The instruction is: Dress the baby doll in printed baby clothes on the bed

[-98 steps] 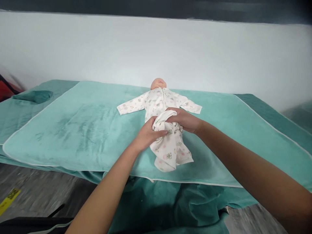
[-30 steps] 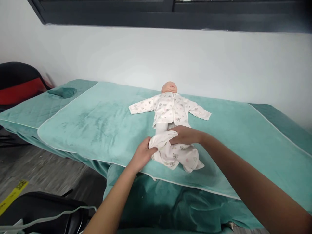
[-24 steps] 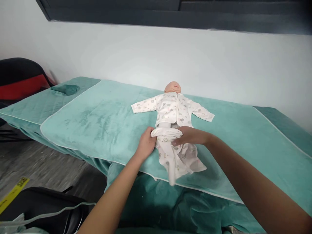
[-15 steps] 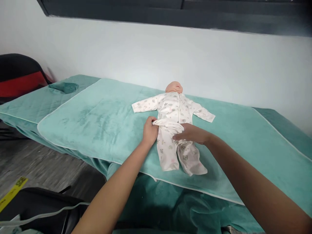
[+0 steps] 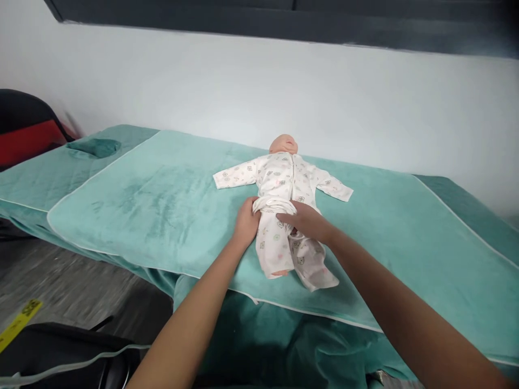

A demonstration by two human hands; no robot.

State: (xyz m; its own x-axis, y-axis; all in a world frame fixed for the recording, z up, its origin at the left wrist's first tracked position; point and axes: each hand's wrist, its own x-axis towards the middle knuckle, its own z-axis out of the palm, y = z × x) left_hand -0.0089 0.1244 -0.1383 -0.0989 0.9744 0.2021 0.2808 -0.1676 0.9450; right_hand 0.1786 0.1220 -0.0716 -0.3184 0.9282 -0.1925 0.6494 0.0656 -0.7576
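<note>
On its back on the green bed lies a baby doll [image 5: 283, 143], its head toward the wall. It wears a white patterned top [image 5: 279, 175] with both sleeves spread out. White printed pants [image 5: 273, 244] cover its legs, the waistband bunched at the hips. My left hand [image 5: 246, 222] grips the bunched waistband at the doll's left-of-view side. My right hand [image 5: 304, 220] pinches the pants at the other side, thumb over the front. A bit of the doll's foot shows at the left pant cuff; the other foot is hidden.
The bed [image 5: 162, 200] has a light green cover with white piping and runs along a white wall [image 5: 243, 86]. A black and red chair [image 5: 28, 129] stands at the far left. Lower left are a black bag [image 5: 60, 351], a pale cable [image 5: 81, 363] and a yellow strap [image 5: 20, 324].
My hands have drawn the waistband slightly up toward the doll's top. A foot now peeks from the left pant cuff. The view has shifted a little to the right.
</note>
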